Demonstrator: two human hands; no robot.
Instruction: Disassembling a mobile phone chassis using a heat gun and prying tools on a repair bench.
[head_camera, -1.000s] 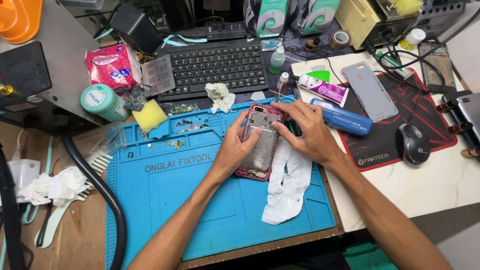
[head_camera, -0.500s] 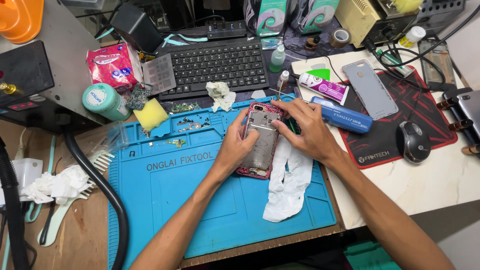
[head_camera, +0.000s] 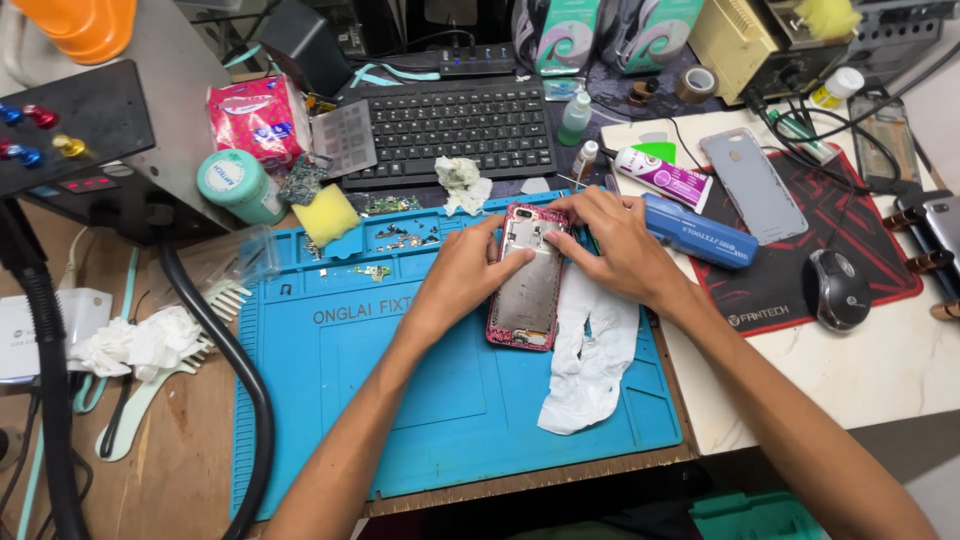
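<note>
Both my hands on opened phone frame (head_camera: 527, 290), red-edged, lying flat on blue repair mat (head_camera: 400, 400). My left hand (head_camera: 462, 280) curled loosely against frame's left side, fingers pressing top edge. My right hand (head_camera: 618, 245) cupped over top right corner, fingertips on it. White cloth (head_camera: 590, 360) just below right hand, touching frame. Blue tube-shaped tool (head_camera: 700, 232) beside right wrist. Keyboard (head_camera: 450, 125) beyond both hands.
</note>
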